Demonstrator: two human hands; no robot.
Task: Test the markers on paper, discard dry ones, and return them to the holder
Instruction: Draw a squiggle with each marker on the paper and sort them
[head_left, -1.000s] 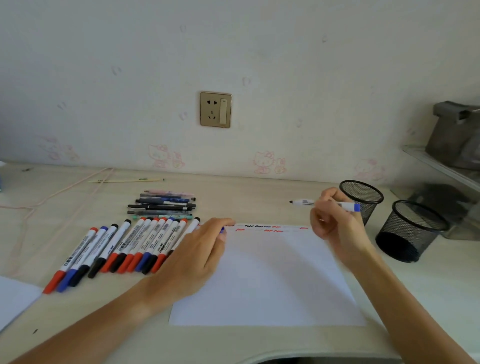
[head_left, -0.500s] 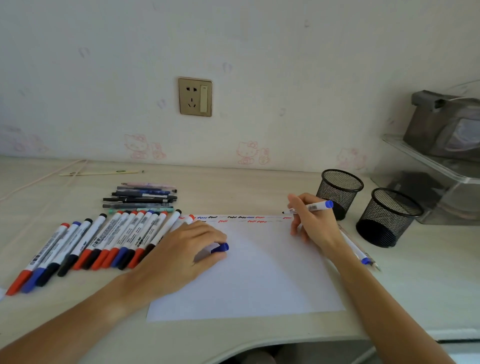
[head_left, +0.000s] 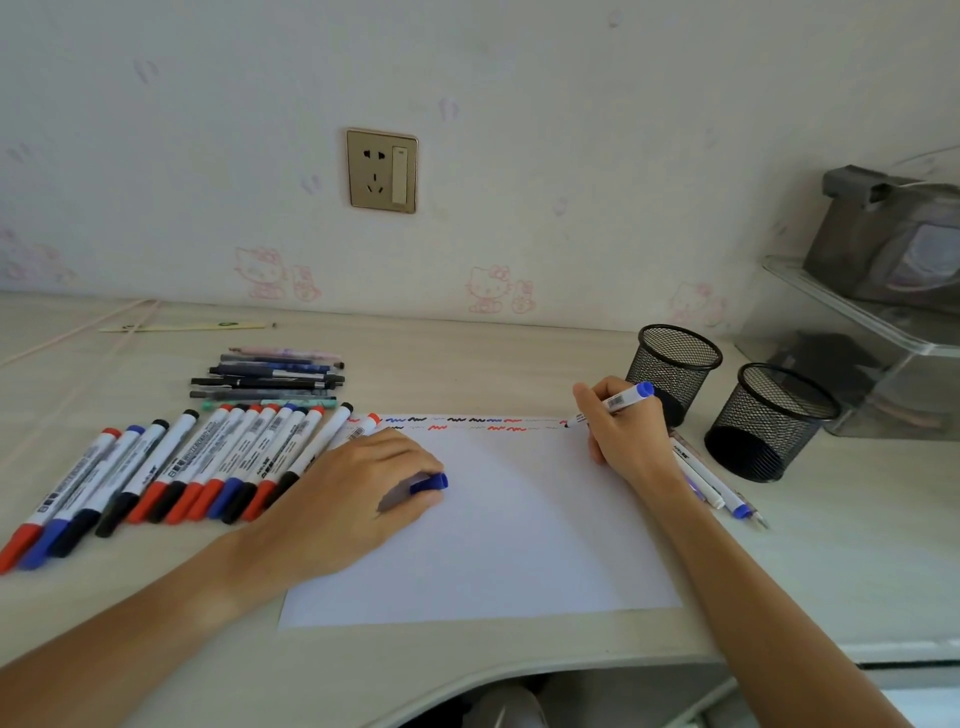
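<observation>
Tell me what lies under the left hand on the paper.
A blue marker cap pokes out from under the left hand's fingers, over the white paper. How the fingers hold the cap, and the paper beneath the palm, are covered.

Nothing really readable here tbh. The markers (head_left: 223, 457) have printed labels and a barcode, but the print is too blurry to read.
</observation>
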